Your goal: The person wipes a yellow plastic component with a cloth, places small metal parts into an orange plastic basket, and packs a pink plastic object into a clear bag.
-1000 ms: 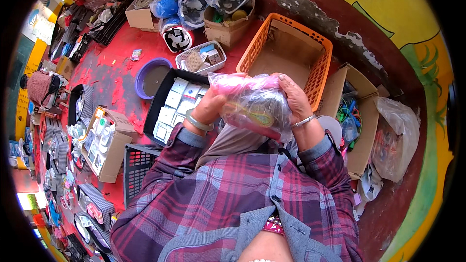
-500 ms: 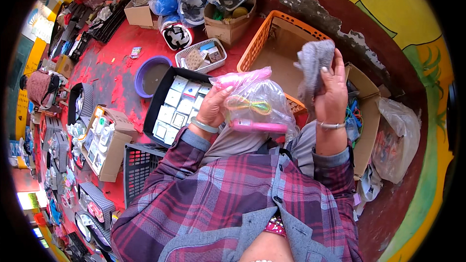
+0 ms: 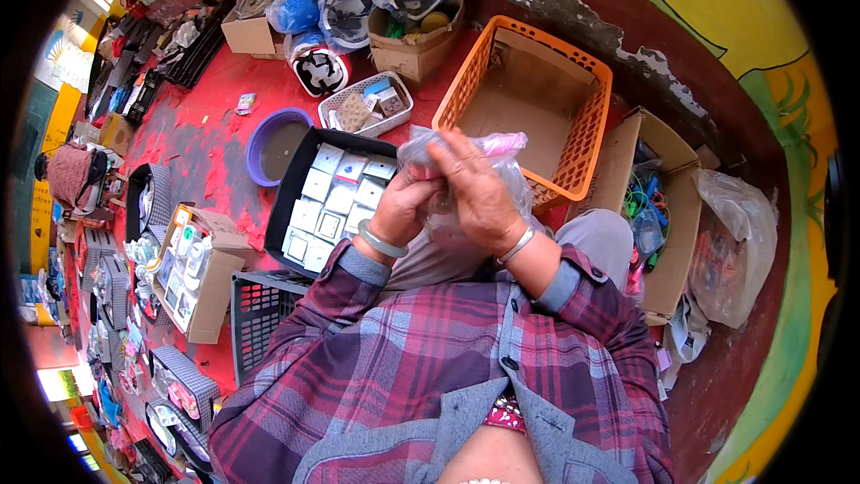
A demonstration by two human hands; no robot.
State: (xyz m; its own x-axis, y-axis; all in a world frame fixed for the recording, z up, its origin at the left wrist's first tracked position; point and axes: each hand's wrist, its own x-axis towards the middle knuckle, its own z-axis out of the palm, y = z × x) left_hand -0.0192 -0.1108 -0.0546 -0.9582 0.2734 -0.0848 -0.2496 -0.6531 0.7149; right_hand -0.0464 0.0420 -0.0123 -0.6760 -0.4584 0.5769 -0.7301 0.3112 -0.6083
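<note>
In front of my lap, my left hand (image 3: 399, 206) is closed on a clear plastic bag (image 3: 512, 181) with something pink in it. My right hand (image 3: 481, 200) has its fingers bent over the top of the bag, close against my left fingers. Just beyond those fingertips shows a bit of grey cloth (image 3: 416, 147), mostly covered by the hand. The right hand covers much of the bag, so most of its contents are hidden. Left of my hands stands a black box (image 3: 285, 193) of small white square packs.
An orange plastic basket (image 3: 593, 139) lined with cardboard stands ahead. At right are a carton (image 3: 678, 242) of coloured cords and a clear sack (image 3: 730, 255). A purple basin (image 3: 253, 148), a white basket (image 3: 399, 123), a dark crate (image 3: 260, 318) and an open carton (image 3: 213, 291) stand leftward.
My right hand has come left and down from beside the orange basket, bringing the grey cloth onto the bag. My left hand keeps hold of the bag, whose pink contents are now largely covered.
</note>
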